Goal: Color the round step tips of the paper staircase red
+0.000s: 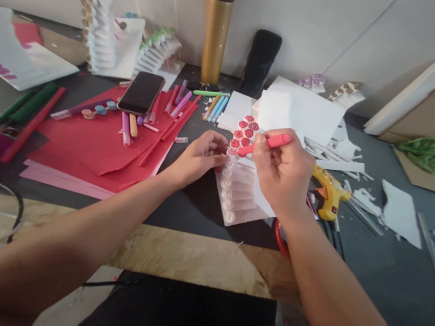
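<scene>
My right hand (282, 170) is closed around a pink-red marker (276, 141), its tip touching a row of small paper spirals on a white folded paper piece (239, 193). The upper spirals (245, 133) are coloured red, the lower ones (228, 186) are still white. My left hand (200, 155) rests at the left edge of that paper piece, fingers curled and pressing it down on the dark mat.
Red and pink paper sheets (93, 144), a phone (141, 92) and several markers lie to the left. A yellow glue gun (330, 191) and white scraps lie to the right. A gold flask (216, 26), a black case and finished paper stacks (99, 25) stand at the back.
</scene>
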A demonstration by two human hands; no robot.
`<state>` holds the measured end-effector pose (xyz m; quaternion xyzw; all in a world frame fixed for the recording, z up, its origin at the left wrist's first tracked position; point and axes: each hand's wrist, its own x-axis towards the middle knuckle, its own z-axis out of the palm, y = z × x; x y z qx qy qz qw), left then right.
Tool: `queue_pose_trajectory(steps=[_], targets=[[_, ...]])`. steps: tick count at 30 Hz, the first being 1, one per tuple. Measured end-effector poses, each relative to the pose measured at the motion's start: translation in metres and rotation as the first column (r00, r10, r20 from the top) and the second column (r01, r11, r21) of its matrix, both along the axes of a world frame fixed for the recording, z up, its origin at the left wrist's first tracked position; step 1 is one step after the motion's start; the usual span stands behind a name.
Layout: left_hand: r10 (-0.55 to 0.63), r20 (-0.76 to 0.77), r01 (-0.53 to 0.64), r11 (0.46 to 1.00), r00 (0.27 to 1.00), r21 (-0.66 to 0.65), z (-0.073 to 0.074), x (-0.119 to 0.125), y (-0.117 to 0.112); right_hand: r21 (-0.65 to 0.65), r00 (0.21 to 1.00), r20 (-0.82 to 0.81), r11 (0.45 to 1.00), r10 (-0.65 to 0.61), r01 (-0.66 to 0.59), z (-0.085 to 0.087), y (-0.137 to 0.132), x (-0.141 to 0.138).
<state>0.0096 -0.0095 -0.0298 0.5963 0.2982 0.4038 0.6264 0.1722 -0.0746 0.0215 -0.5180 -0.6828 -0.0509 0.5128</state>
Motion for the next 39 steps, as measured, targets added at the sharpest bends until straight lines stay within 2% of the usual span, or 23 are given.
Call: queue_pose_trajectory(steps=[12, 18, 30, 39], targets=[[0.011, -0.001, -0.011, 1.0, 1.0, -0.015, 0.0012, 0.0011, -0.0011, 0.013, 1.0, -0.011, 1.0, -0.002, 0.002, 0.0005, -0.0014, -0.0013], [0.003, -0.013, -0.004, 1.0, 1.0, -0.01, 0.0039, 0.0, -0.0023, -0.059, 0.994, -0.071, 0.994, 0.085, -0.089, 0.0003, -0.0027, -0.0044], [-0.012, -0.014, 0.012, 1.0, 1.0, -0.006, 0.0018, -0.0013, -0.0017, -0.053, 0.995, 0.023, 0.994, 0.098, -0.097, -0.0023, -0.0017, -0.0053], [-0.012, -0.021, 0.012, 1.0, 1.0, -0.01, 0.0022, -0.001, -0.0011, -0.054, 0.995, 0.026, 0.994, 0.093, -0.091, -0.0023, -0.0014, -0.0055]])
